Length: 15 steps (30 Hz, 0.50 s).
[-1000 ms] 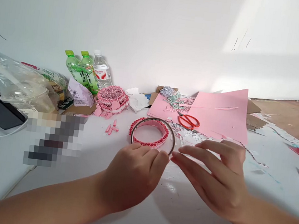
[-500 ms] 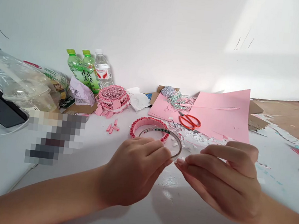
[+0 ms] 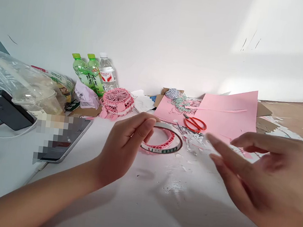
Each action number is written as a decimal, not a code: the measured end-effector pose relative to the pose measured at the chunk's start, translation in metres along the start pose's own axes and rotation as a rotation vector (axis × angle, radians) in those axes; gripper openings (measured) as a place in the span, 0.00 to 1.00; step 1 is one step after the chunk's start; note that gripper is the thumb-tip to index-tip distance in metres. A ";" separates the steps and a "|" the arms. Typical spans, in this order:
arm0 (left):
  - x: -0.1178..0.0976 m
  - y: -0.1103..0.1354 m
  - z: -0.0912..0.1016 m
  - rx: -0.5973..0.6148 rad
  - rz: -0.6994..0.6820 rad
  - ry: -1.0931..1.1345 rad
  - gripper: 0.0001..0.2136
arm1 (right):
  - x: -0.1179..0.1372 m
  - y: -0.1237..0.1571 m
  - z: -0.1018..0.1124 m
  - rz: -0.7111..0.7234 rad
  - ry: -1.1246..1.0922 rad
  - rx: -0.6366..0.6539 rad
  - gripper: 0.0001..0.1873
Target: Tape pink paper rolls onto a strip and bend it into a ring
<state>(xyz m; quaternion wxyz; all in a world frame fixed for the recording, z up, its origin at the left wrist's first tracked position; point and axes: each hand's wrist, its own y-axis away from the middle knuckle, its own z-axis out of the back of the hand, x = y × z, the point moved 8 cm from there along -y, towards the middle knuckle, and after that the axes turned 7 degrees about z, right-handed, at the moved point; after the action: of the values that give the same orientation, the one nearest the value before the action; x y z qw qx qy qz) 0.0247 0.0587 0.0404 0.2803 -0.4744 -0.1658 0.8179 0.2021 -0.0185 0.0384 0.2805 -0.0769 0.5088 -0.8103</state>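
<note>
A thin roll of tape (image 3: 167, 150) is pinched at its left side between the thumb and fingers of my left hand (image 3: 124, 148). Tilted, it is held above the table in front of a pink paper ring (image 3: 166, 144) edged with small rolls, partly hidden behind tape and hand. To the right, my right hand (image 3: 264, 177) is in the air, thumb and index finger apart. A pale blurred spot shows by its index fingertip; I cannot tell whether it is a scrap on the finger or behind it.
Red-handled scissors (image 3: 194, 124) lie by pink paper sheets (image 3: 228, 115) and white scraps (image 3: 195, 144). A pink string-wrapped piece (image 3: 117, 102), several bottles (image 3: 90, 75), a plastic cup (image 3: 37, 97), a phone (image 3: 68, 142) and a black device (image 3: 5, 109) stand or lie left.
My right hand has moved right, away from the tape, and its fingers have spread. My left hand has turned and shifted slightly left, tilting the roll differently. The view has shifted slightly.
</note>
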 end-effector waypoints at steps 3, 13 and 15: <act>0.013 0.005 -0.011 0.017 0.107 0.158 0.12 | -0.001 0.005 -0.006 -0.050 -0.042 0.014 0.34; 0.019 0.028 -0.063 0.396 0.253 0.317 0.08 | 0.010 0.020 -0.031 -0.070 -0.605 0.061 0.46; 0.020 0.029 -0.066 0.408 0.234 0.307 0.07 | 0.014 0.021 -0.030 -0.040 -0.678 0.063 0.47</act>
<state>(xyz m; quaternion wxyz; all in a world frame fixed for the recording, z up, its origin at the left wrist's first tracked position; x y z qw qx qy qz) 0.0658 0.0480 -0.0217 0.2953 -0.5425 0.1025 0.7798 0.1863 -0.0088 0.0039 0.4200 -0.3432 0.3600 -0.7591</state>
